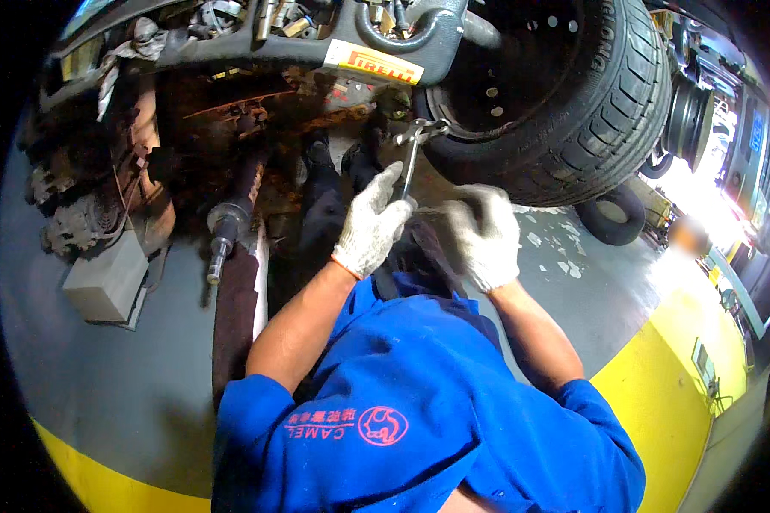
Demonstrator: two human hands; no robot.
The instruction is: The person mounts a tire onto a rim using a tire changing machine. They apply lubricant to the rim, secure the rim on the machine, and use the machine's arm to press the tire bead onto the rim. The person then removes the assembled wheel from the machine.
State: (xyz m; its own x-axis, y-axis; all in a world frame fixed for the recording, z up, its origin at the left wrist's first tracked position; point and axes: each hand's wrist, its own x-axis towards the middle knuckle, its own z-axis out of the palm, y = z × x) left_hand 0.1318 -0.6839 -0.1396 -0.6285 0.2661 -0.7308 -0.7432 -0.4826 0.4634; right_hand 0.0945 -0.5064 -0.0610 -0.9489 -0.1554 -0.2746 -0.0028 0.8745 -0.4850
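My left hand, in a white knit glove, is closed round the shaft of a metal wrench-like tool, whose head reaches up beside the lower left rim of a large tyre on a black steel wheel. My right hand, also gloved, is just right of the tool and below the tyre, blurred by motion, so I cannot tell whether it holds anything. Above the tool hangs a black tray with assorted metal parts and a yellow sticker. My dark-clad legs stretch out under it.
To the left are rusty mechanical parts, a pale block and a metal shaft. At right lie a small tyre and stacked wheels, near a vehicle. The grey floor has yellow borders.
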